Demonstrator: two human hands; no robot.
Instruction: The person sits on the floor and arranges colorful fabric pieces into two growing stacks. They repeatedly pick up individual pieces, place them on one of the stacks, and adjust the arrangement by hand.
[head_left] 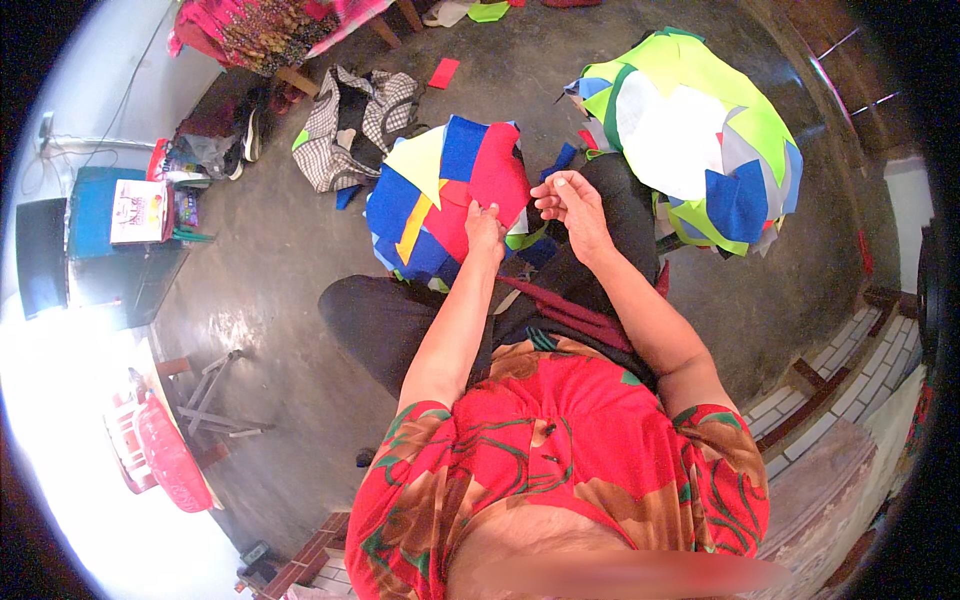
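In front of me on the floor sits a rounded bundle of blue, red, yellow and orange cloth pieces [460, 155]. My left hand [485, 235] is at its near right side, fingers closed on a red cloth piece [452, 222]. Just right of the bundle, my right hand [578, 208] is raised with thumb and fingers pinched together. Whatever it pinches, if anything, is too small to make out. A larger heap of lime, white, grey and blue cloth pieces [748, 122] stands to the right, beyond my knee.
A checked grey cloth bag [330, 150] lies beyond the bundle at left, with a red scrap [444, 73] nearby on the floor. At left are a blue-topped cabinet [95, 225] and a red plastic chair [172, 455]. Shoes [250, 135] lie by the wall.
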